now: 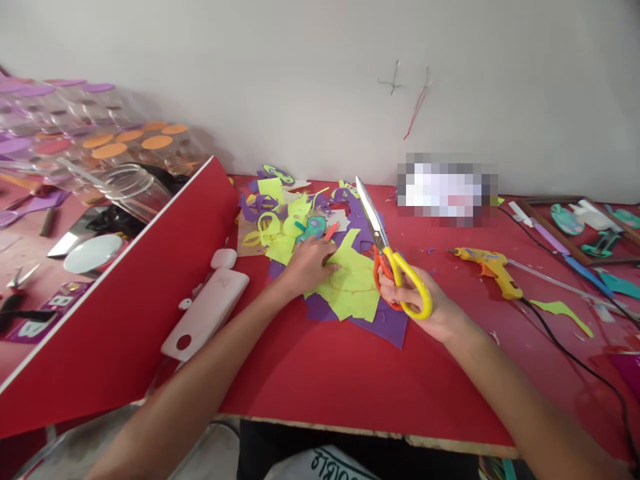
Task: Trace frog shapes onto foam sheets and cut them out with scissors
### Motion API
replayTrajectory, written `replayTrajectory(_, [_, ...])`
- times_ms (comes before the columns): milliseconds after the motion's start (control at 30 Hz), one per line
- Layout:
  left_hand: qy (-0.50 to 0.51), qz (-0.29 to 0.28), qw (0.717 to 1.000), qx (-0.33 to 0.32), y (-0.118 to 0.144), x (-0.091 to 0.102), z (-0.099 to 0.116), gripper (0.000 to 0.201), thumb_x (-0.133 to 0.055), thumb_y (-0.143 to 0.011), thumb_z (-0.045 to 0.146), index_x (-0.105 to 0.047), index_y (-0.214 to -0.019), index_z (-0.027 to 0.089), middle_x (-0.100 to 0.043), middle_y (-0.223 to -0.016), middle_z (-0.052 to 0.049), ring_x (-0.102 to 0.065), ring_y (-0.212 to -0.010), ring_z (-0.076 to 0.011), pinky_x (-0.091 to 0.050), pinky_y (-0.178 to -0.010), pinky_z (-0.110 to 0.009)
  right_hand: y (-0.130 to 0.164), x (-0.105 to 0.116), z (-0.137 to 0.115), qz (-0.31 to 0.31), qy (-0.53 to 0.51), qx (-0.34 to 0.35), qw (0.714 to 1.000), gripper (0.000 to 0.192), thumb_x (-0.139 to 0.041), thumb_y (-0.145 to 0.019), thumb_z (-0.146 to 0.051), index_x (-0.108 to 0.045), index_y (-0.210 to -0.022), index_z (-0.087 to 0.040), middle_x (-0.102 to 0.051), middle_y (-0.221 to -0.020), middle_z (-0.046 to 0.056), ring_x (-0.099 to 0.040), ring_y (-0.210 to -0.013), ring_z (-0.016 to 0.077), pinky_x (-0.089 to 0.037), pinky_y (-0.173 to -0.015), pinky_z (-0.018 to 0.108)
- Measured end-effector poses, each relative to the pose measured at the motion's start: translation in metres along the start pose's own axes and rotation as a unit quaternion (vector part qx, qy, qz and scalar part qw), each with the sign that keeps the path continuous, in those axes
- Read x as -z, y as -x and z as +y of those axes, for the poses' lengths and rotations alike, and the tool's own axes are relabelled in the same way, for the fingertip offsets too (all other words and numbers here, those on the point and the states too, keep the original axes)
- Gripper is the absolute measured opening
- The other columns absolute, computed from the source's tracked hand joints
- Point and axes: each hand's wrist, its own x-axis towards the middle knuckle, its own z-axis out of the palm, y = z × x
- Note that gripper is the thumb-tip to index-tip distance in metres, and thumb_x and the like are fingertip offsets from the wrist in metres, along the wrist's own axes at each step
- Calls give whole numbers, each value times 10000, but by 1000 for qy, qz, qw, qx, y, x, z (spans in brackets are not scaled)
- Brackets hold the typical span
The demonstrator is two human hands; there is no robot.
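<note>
The right hand holds a pair of scissors with one yellow and one orange handle; the fingers are closed through the handles, and the blades look pressed together, pointing far and a little to the left above the table. The left hand lies flat with the fingers spread and bent on a yellow-green sheet, pressing its left edge. This sheet lies on a purple sheet, on the red table, between the two hands. A faint drawn line seems to be on the yellow-green sheet, but it is too thin to read well. Behind the left hand there is a pile of scraps in yellow, purple and teal. Near the left side stands a white device, and on the right lies a yellow glue gun with its black cable. I judge that the step in hand is taking hold of the sheet before cutting. The next move calls for lifting the sheet's edge, opening the blades and meeting the drawn line carefully.
</note>
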Motion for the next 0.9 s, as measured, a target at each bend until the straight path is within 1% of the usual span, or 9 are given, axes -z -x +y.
replayTrajectory(100, [20, 7, 1000, -3, 1, -6, 6, 262, -733, -842, 403, -605, -763, 188, -639, -781, -61, -587, -867, -264, -431, -752, -363, 0, 4, 7, -33, -22, 13, 999, 359, -780, -833, -475, -534, -851, -215, -445, -610, -72, -399, -501, 85, -316, -477, 243])
replayTrajectory(267, [63, 30, 997, -26, -1, -17, 11, 291, -693, -889, 402, -610, -729, 174, -657, -780, -65, -607, -827, -233, -452, -766, -350, 1, 12, 6, -24, -50, -5, 998, 491, -709, -826, -667, -521, -812, -214, -414, -560, -84, -345, -396, 63, -261, -386, 231])
replayTrajectory(400, [133, 55, 989, -40, -2, -14, 8, 260, -632, -921, 355, -645, -732, 177, -657, -730, -47, -594, -760, -200, -445, -709, -312, -2, 13, 3, -7, -45, 37, 998, 523, -779, -749, -671, -518, -816, -222, -432, -585, -82, -398, -417, 75, -321, -403, 248])
replayTrajectory(533, [162, 88, 983, 12, -2, -10, 4, 267, -601, -918, 393, -675, -783, 175, -612, -664, -15, -531, -615, -150, -405, -604, -270, -5, 15, 2, 34, -38, 69, 996, 520, -836, -708, -614, -497, -824, -236, -432, -627, -83, -464, -463, 96, -378, -448, 273])
replayTrajectory(633, [170, 87, 980, 50, -3, -10, 2, 301, -574, -923, 410, -651, -759, 170, -532, -573, 15, -448, -520, -122, -338, -522, -256, -6, 17, 2, 65, -43, 74, 994, 516, -844, -711, -589, -481, -812, -237, -423, -630, -89, -451, -439, 80, -340, -429, 258])
replayTrajectory(700, [176, 90, 979, 50, -3, -10, 1, 306, -546, -935, 400, -640, -755, 171, -526, -574, 16, -443, -518, -121, -326, -506, -254, -6, 19, 2, 82, -47, 85, 992, 527, -839, -707, -613, -485, -807, -234, -421, -623, -90, -415, -408, 62, -298, -404, 246])
replayTrajectory(800, [200, 112, 973, 39, -3, -10, 1, 273, -527, -939, 380, -658, -814, 175, -598, -646, -2, -502, -577, -139, -392, -551, -257, -3, 19, 0, 80, -45, 87, 992, 603, -649, -765, -811, -521, -783, -221, -393, -575, -93, -310, -335, 40, -218, -361, 246])
replayTrajectory(867, [224, 135, 964, 45, -4, -11, 0, 263, -528, -934, 386, -672, -871, 176, -650, -709, -17, -555, -641, -157, -448, -610, -266, 0, 18, -2, 55, -39, 74, 995, 708, -468, -771, -922, -527, -748, -216, -377, -533, -92, -269, -297, 40, -182, -339, 246])
replayTrajectory(900, [237, 146, 959, 53, -4, -11, -1, 266, -528, -933, 391, -675, -890, 174, -664, -731, -22, -576, -673, -166, -468, -638, -271, 2, 17, -3, 37, -37, 68, 996, 740, -429, -752, -951, -521, -730, -217, -372, -513, -93, -267, -282, 43, -175, -329, 243])
